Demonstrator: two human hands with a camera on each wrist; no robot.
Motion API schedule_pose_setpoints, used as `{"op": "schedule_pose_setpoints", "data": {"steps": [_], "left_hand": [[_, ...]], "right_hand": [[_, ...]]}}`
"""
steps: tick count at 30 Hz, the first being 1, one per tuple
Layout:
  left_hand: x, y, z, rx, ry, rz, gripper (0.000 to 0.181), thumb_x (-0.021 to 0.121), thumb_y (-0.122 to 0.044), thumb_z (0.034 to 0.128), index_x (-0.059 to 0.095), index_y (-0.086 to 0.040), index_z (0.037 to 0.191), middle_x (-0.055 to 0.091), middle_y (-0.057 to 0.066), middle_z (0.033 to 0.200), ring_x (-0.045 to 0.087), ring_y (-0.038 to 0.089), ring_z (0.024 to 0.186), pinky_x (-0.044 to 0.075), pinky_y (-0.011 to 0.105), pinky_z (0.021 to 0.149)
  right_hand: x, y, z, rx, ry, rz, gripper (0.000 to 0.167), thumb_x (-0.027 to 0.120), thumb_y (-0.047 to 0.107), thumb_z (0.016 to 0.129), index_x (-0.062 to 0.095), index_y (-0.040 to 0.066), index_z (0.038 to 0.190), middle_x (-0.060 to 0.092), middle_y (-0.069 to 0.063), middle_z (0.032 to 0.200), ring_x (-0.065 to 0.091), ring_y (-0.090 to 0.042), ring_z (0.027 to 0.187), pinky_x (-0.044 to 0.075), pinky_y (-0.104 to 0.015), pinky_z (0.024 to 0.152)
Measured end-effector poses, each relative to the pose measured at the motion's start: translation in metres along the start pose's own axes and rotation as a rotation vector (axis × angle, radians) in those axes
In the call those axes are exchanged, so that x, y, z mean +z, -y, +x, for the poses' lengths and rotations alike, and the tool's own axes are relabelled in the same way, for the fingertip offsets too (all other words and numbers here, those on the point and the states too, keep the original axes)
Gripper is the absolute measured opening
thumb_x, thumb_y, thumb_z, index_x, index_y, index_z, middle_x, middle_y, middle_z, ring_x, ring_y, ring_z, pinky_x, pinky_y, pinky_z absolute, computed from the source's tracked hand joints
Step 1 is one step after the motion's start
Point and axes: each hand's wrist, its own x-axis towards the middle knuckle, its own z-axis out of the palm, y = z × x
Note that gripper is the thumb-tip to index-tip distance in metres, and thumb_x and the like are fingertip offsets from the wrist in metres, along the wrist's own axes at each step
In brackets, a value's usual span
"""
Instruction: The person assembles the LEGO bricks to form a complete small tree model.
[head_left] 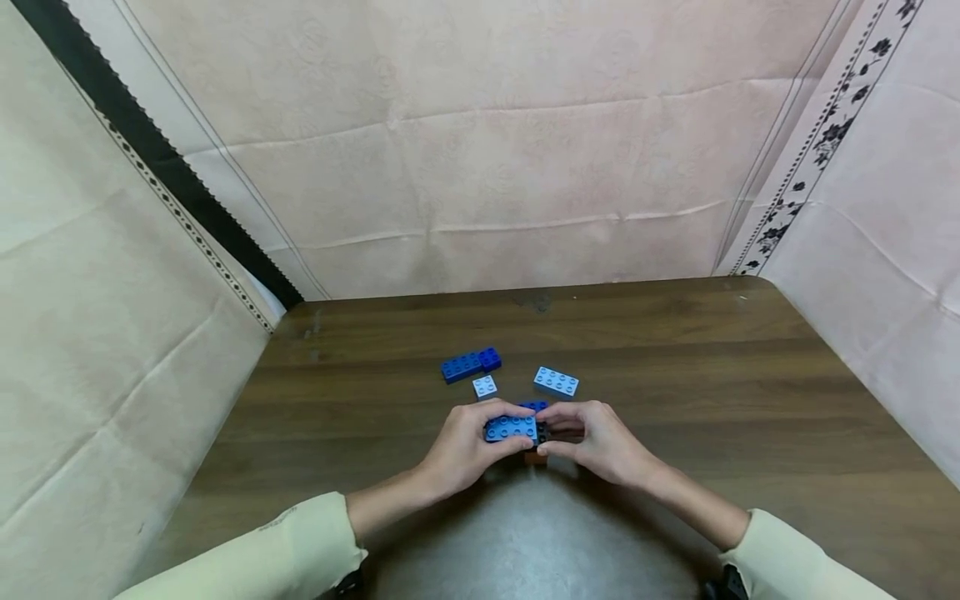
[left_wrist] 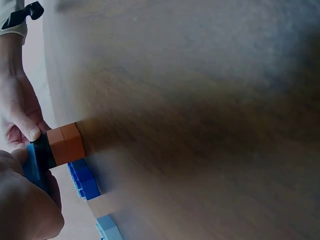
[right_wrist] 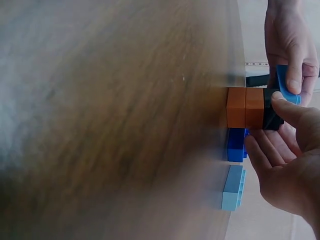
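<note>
A small stack stands on the table near its front, made of orange bricks [right_wrist: 245, 108] with a black brick [right_wrist: 270, 112] above them. On top is a medium blue brick [head_left: 510, 428], overhanging to the left. My left hand [head_left: 467, 442] pinches this blue brick between thumb and fingers. With its thumb on the near side and fingers on the far side, my right hand [head_left: 603, 442] holds the black brick. Directly behind the stack sits a dark blue brick [head_left: 535, 405], partly hidden by the hands in the head view.
Farther back lie a long dark blue brick [head_left: 461, 367] with a small dark blue brick [head_left: 490, 358] against its end, a small pale blue brick [head_left: 484, 386] and a longer light blue brick [head_left: 556, 381]. The brown wooden table [head_left: 360, 350] meets hanging cloth behind.
</note>
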Motion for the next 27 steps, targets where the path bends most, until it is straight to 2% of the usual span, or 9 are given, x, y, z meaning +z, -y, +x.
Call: {"op": "schedule_pose_setpoints", "data": {"steps": [5, 11, 13, 17, 20, 23, 27], "left_hand": [[0.000, 0.001, 0.001, 0.024, 0.002, 0.033, 0.031, 0.083, -0.022, 0.0959, 0.078, -0.015, 0.126, 0.077, -0.006, 0.118, 0.070, 0.007, 0.095, 0.060, 0.024, 0.080], [0.000, 0.002, 0.001, 0.022, 0.002, 0.019, 0.033, 0.084, -0.022, 0.0951, 0.078, -0.013, 0.126, 0.077, -0.004, 0.120, 0.071, 0.008, 0.095, 0.060, 0.024, 0.080], [0.000, 0.002, 0.001, 0.016, 0.005, 0.015, 0.034, 0.084, -0.022, 0.0947, 0.078, -0.012, 0.126, 0.077, -0.004, 0.120, 0.071, 0.008, 0.094, 0.061, 0.024, 0.080], [0.000, 0.002, 0.001, 0.005, 0.013, 0.011, 0.034, 0.084, -0.022, 0.0943, 0.078, -0.010, 0.126, 0.077, -0.004, 0.120, 0.071, 0.008, 0.093, 0.061, 0.025, 0.079], [0.000, 0.002, 0.001, -0.010, 0.016, 0.005, 0.034, 0.084, -0.023, 0.0947, 0.078, -0.011, 0.126, 0.077, -0.003, 0.119, 0.071, 0.008, 0.092, 0.061, 0.025, 0.079], [-0.001, 0.001, 0.001, -0.029, 0.016, 0.001, 0.034, 0.084, -0.023, 0.0949, 0.078, -0.012, 0.127, 0.077, -0.003, 0.119, 0.070, 0.009, 0.091, 0.060, 0.025, 0.079], [-0.001, 0.000, 0.001, -0.044, 0.020, 0.006, 0.034, 0.084, -0.023, 0.0950, 0.078, -0.013, 0.127, 0.077, -0.004, 0.118, 0.069, 0.010, 0.090, 0.060, 0.026, 0.077]], "right_hand": [[-0.006, 0.002, 0.003, 0.003, 0.061, -0.036, 0.036, 0.083, 0.014, 0.095, 0.073, 0.002, 0.127, 0.075, -0.012, 0.126, 0.073, -0.027, 0.115, 0.059, -0.044, 0.097], [-0.027, 0.000, 0.013, -0.041, 0.180, -0.058, 0.050, 0.084, 0.015, 0.094, 0.066, 0.000, 0.138, 0.071, -0.015, 0.135, 0.069, -0.032, 0.124, 0.056, -0.049, 0.103], [-0.034, -0.002, 0.018, -0.068, 0.170, -0.047, 0.055, 0.084, 0.011, 0.093, 0.062, -0.003, 0.142, 0.068, -0.019, 0.139, 0.066, -0.036, 0.127, 0.053, -0.053, 0.105], [-0.045, -0.010, 0.028, -0.099, 0.087, -0.076, 0.065, 0.085, 0.006, 0.091, 0.056, -0.005, 0.148, 0.059, -0.023, 0.149, 0.058, -0.042, 0.136, 0.048, -0.059, 0.110], [-0.050, -0.017, 0.035, -0.080, 0.051, -0.137, 0.075, 0.086, 0.007, 0.090, 0.050, -0.002, 0.155, 0.052, -0.020, 0.158, 0.049, -0.041, 0.145, 0.043, -0.062, 0.114], [-0.052, -0.025, 0.041, -0.042, 0.054, -0.175, 0.081, 0.086, 0.008, 0.091, 0.044, 0.001, 0.160, 0.045, -0.018, 0.163, 0.042, -0.040, 0.149, 0.041, -0.063, 0.116], [-0.050, -0.035, 0.046, 0.011, 0.082, -0.155, 0.077, 0.079, 0.006, 0.096, 0.039, 0.000, 0.162, 0.041, -0.021, 0.165, 0.039, -0.042, 0.151, 0.039, -0.062, 0.117]]}}
